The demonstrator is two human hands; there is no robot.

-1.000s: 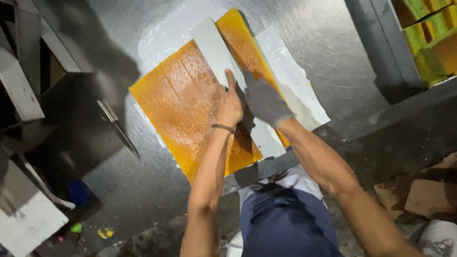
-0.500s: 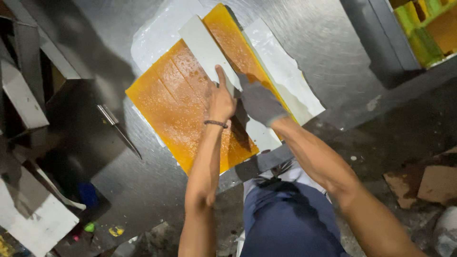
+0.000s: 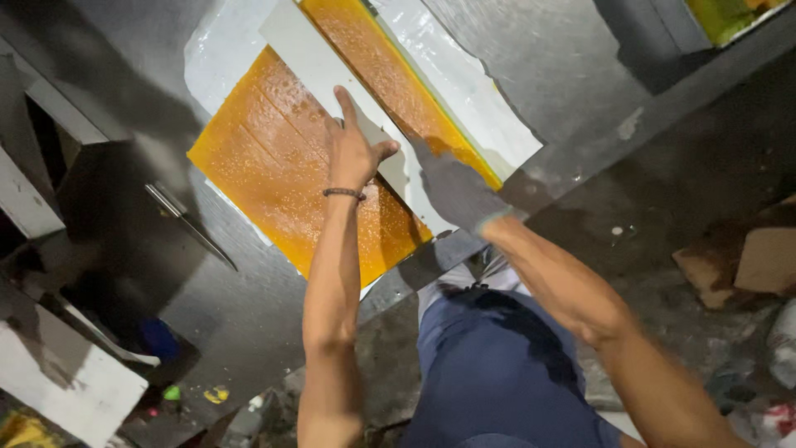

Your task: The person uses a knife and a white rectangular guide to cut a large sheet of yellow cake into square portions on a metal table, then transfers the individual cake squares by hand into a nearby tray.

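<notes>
Head view, one item under work: a flat orange slab (image 3: 282,174) of a sticky-looking, glistening sweet, scored with parallel lines, is lying on a white plastic sheet (image 3: 489,99) spread over a grey metal table (image 3: 531,41). A long white straightedge board (image 3: 315,62) is resting across the slab, its long axis running diagonally from the far left toward the near right, parallel to the score lines already showing; it seems to be lying there as a cutting guide, dividing the wide part of the slab from a narrower orange strip (image 3: 390,75) beyond it. The left hand (image 3: 352,149), bare and wearing a dark bead bracelet (image 3: 343,193), is pressing down flat on the board with fingers spread and the forefinger pointing up its length, gripping nothing, apparently pinning the guide in place. The right hand (image 3: 452,187), in a grey glove, is lying at the board's near edge; whether it is closed round a tool I cannot tell. Off to the left on the table, well apart from the slab, a long knife (image 3: 186,220) is lying untouched.
</notes>
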